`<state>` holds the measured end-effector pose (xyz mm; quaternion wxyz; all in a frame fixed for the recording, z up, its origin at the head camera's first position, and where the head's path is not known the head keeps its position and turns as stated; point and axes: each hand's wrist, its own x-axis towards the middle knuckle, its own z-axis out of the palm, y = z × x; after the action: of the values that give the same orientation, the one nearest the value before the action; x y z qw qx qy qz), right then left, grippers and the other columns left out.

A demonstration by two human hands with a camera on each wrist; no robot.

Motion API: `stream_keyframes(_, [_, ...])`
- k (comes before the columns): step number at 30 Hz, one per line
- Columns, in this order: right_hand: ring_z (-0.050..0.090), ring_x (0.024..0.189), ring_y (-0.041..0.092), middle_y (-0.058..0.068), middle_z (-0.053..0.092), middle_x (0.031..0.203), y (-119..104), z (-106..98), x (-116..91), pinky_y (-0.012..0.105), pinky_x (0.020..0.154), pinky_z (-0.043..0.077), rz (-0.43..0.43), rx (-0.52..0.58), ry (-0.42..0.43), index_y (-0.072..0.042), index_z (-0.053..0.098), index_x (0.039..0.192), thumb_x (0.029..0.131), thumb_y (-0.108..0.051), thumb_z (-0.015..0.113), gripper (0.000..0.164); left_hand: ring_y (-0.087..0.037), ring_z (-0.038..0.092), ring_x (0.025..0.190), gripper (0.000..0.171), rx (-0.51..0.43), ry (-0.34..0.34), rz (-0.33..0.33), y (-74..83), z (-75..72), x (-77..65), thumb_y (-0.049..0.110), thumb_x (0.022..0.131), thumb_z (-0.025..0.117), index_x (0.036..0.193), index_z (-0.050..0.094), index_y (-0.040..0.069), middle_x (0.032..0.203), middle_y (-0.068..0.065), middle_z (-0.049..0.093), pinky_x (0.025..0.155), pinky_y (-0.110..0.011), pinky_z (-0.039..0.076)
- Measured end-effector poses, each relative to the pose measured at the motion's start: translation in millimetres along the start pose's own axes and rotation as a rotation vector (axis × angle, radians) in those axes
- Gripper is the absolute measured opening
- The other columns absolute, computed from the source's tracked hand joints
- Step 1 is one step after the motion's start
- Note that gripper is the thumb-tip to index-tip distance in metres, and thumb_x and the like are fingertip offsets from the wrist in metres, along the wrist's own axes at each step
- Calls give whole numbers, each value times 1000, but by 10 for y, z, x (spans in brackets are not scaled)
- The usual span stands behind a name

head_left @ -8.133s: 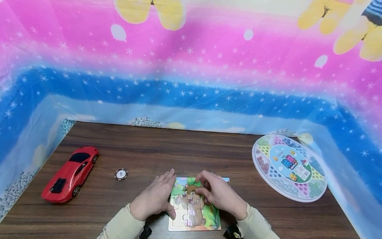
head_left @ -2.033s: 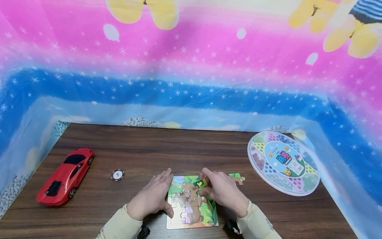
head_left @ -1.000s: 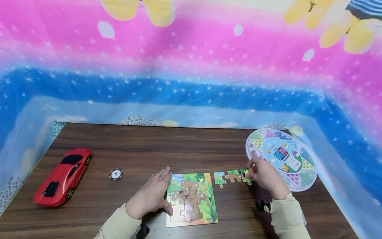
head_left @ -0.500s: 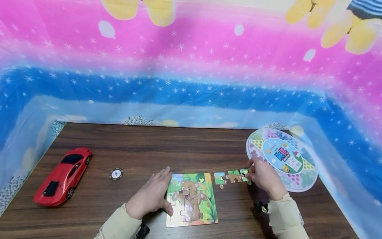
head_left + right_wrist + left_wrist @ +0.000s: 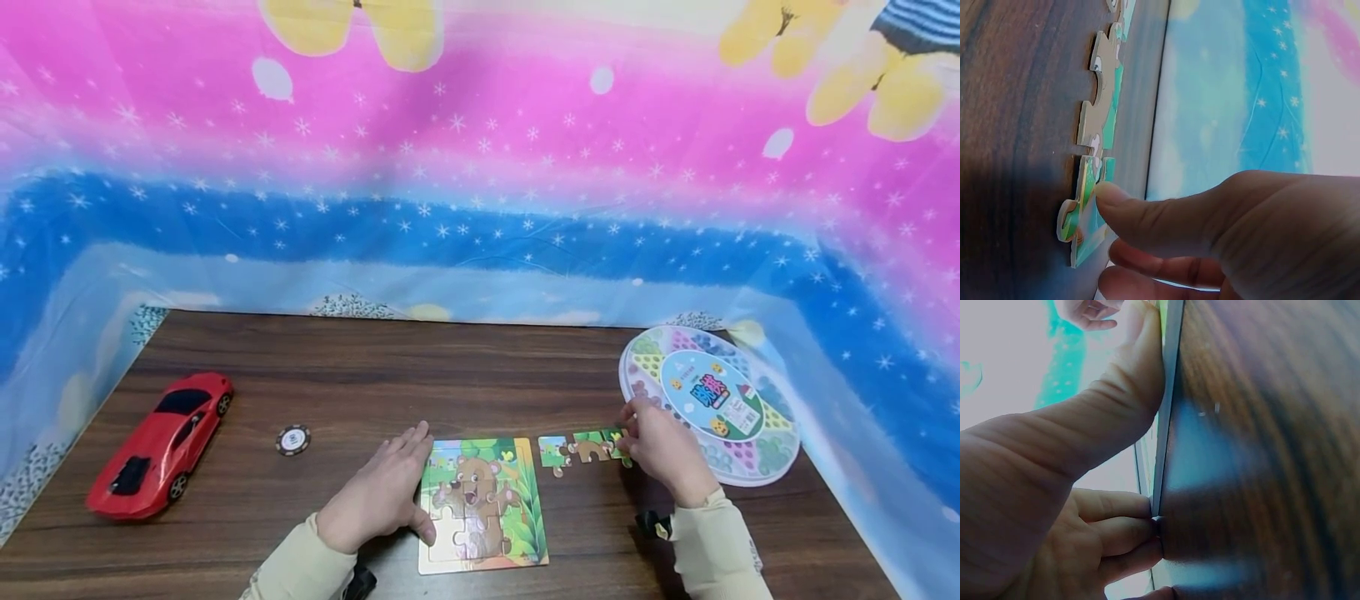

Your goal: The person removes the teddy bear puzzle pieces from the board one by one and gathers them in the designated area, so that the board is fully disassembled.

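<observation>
A bear jigsaw puzzle point(image 5: 517, 533) in a square board lies in front of the person. The left hand point(image 5: 375, 500) rests along its left edge, fingers stretched out and thumb over the near part. Right of the board, three loose pieces form a row: a left piece point(image 5: 552, 451), a brown-and-green middle piece point(image 5: 591, 447) and a right puzzle piece point(image 5: 1085, 244). The right hand point(image 5: 667, 446) pinches this right piece, its thumb on the printed face in the right wrist view and its other fingers at the far edge, partly hidden.
Close behind the right hand lies a round Chinese checkers box point(image 5: 708, 400). A red toy car point(image 5: 161, 446) stands at the left, with a poker chip point(image 5: 292, 439) between it and the left hand. A patterned cloth point(image 5: 480, 217) borders the table's back and sides.
Over the board's upper right two seconds ago, the right hand has since moved right with a piece to the row's end. It has barely shifted in the last second. The left hand has stayed put.
</observation>
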<state>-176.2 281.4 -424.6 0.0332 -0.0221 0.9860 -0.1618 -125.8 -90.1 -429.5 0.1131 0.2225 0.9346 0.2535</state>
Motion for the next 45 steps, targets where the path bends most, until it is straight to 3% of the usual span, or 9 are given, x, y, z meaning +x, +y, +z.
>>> stream_keyframes(9, [53, 60, 14, 2, 61, 78, -104, 2, -13, 31, 54, 47, -50, 6, 46, -3, 62, 105, 85, -17, 75, 27, -45, 29, 139, 122, 3, 10, 6, -11, 17, 7, 36, 43, 92, 139, 39, -16, 150, -32, 30, 113, -56, 25])
stream_keyframes(16, [54, 60, 7, -4, 62, 76, -462, 99, -63, 29, 55, 48, -166, 78, 63, -7, 63, 104, 86, -21, 74, 25, -44, 30, 138, 121, 8, 13, 4, -19, 11, 5, 36, 44, 93, 139, 39, -16, 150, -31, 31, 112, -56, 26])
stream_keyframes(24, [50, 59, 3, -13, 56, 77, -908, 282, -209, 25, 53, 44, -310, 109, -23, -15, 64, 101, 89, -27, 72, 19, -44, 29, 139, 121, 5, 16, 5, -24, 5, 0, 37, 44, 92, 139, 40, -16, 150, -31, 30, 112, -56, 25])
stream_keyframes(33, [51, 58, -1, -12, 56, 78, -1139, 489, -326, 20, 51, 45, -467, 224, -162, -14, 63, 105, 92, -25, 68, 17, -45, 30, 138, 121, 10, 11, 12, -17, 18, 0, 38, 44, 91, 139, 39, -16, 150, -32, 30, 112, -57, 26])
stream_keyframes(38, [48, 59, -1, -14, 53, 76, -1196, 569, -334, 18, 52, 43, -547, 190, -147, -14, 65, 106, 92, -29, 68, 20, -45, 30, 138, 122, 16, 12, 12, -18, 24, 6, 40, 44, 91, 139, 39, -16, 150, -32, 30, 112, -56, 26])
stream_keyframes(45, [45, 61, 0, -12, 49, 81, -1244, 656, -360, 17, 51, 41, -572, 149, -147, -12, 66, 118, 93, -34, 65, 33, -45, 30, 138, 121, 23, 12, 10, -12, 23, 0, 40, 45, 91, 139, 39, -16, 150, -31, 30, 112, -57, 27])
